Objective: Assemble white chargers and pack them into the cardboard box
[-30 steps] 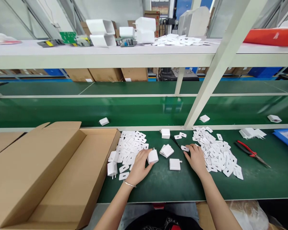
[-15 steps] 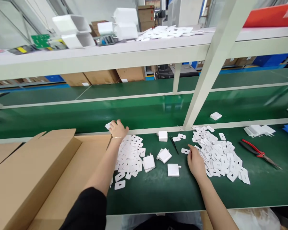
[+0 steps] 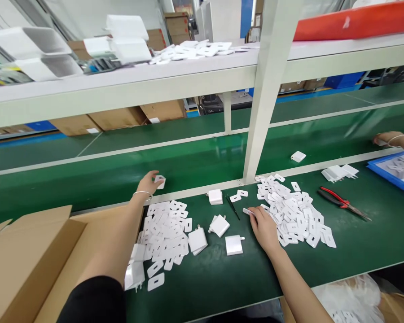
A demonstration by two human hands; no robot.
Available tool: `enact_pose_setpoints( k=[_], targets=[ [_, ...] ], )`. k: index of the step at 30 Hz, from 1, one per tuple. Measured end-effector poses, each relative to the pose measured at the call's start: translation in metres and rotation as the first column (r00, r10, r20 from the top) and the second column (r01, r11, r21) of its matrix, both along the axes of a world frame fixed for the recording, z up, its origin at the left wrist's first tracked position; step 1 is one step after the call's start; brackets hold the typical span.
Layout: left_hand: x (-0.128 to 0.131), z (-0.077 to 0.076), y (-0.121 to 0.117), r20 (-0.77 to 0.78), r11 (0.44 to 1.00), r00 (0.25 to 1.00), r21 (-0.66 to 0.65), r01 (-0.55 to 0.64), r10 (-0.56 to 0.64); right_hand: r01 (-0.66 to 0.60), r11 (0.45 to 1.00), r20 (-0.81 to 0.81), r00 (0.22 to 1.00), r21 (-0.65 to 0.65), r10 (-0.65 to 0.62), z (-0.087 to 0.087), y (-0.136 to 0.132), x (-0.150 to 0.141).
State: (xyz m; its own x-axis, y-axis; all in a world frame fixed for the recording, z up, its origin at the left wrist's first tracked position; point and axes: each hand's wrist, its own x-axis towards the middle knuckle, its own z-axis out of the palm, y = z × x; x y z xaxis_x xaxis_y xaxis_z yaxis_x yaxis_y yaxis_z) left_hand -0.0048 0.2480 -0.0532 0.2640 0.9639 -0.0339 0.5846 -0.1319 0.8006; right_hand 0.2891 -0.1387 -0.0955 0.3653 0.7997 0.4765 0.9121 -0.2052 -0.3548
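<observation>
Over the green belt, my left hand (image 3: 147, 184) has its thumb and fingers closed around a white charger housing (image 3: 160, 181). Below that wrist lies a heap of white slotted cover plates (image 3: 164, 229). My right hand (image 3: 263, 224) pinches one white cover plate (image 3: 247, 211) just above the green bench, left of a second heap of cover plates (image 3: 296, 211). Between the hands, several white chargers (image 3: 234, 245) lie singly or stacked, near black tweezers (image 3: 233, 207) and two loose cover plates (image 3: 239, 195).
An open cardboard box (image 3: 30, 264) stands at the left. Red-handled pliers (image 3: 344, 204), white chargers (image 3: 338, 172) and a blue tray (image 3: 390, 172) are at the right. Another person's hand (image 3: 388, 137) reaches over the belt. A post (image 3: 267, 89) rises at the bench's back edge.
My view has swung to the right. The left hand has turned around the charger housing, now on its left side. My right hand still holds its cover plate. Another person's hand has come into view.
</observation>
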Motion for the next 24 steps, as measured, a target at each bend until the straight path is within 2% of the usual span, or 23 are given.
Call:
enact_pose_setpoints(
  k=[2,5,6,7,8,9,10,13,16,20,24],
  targets=[
    [0.012,0.01,-0.02,0.23,0.998,0.973,-0.044,0.035,-0.024,0.014,0.998,-0.022,1.0,0.056,-0.013,0.004,-0.001,0.0],
    [0.028,0.024,-0.067,0.494,0.991,0.866,-0.06,0.118,-0.073,0.04,0.991,-0.048,0.998,0.131,-0.034,0.011,-0.003,-0.003],
    [0.033,0.028,-0.086,0.584,0.985,0.806,-0.063,0.162,-0.095,0.045,0.987,-0.067,0.997,0.154,-0.035,0.015,-0.005,-0.004],
    [0.036,0.031,-0.108,0.743,0.968,0.662,-0.082,0.235,-0.098,0.047,0.983,-0.101,0.994,0.177,-0.03,0.019,-0.006,-0.007],
    [0.038,0.033,-0.13,0.832,0.954,0.547,-0.084,0.287,-0.091,0.049,0.979,-0.155,0.988,0.199,-0.018,0.025,-0.008,-0.01],
    [0.039,0.034,-0.152,0.871,0.952,0.482,-0.065,0.298,-0.092,0.053,0.974,-0.232,0.973,0.219,-0.001,0.031,-0.009,-0.014],
    [0.039,0.034,-0.175,0.881,0.957,0.461,-0.03,0.288,-0.111,0.063,0.97,-0.326,0.945,0.237,0.019,0.039,-0.011,-0.02],
    [0.03,0.035,-0.234,0.851,0.938,0.472,0.066,0.339,-0.23,0.106,0.953,-0.584,0.807,0.284,0.084,0.066,-0.017,-0.043],
    [0.015,0.039,-0.273,0.806,0.902,0.475,0.159,0.402,-0.354,0.091,0.938,-0.696,0.695,0.333,0.18,0.094,-0.022,-0.073],
    [-0.001,0.044,-0.296,0.726,0.867,0.514,0.237,0.439,-0.458,-0.042,0.926,-0.739,0.59,0.375,0.326,0.119,-0.022,-0.111],
    [-0.009,0.045,-0.302,0.683,0.848,0.526,0.286,0.446,-0.507,-0.148,0.91,-0.744,0.533,0.387,0.403,0.129,-0.018,-0.142]
  ],
)
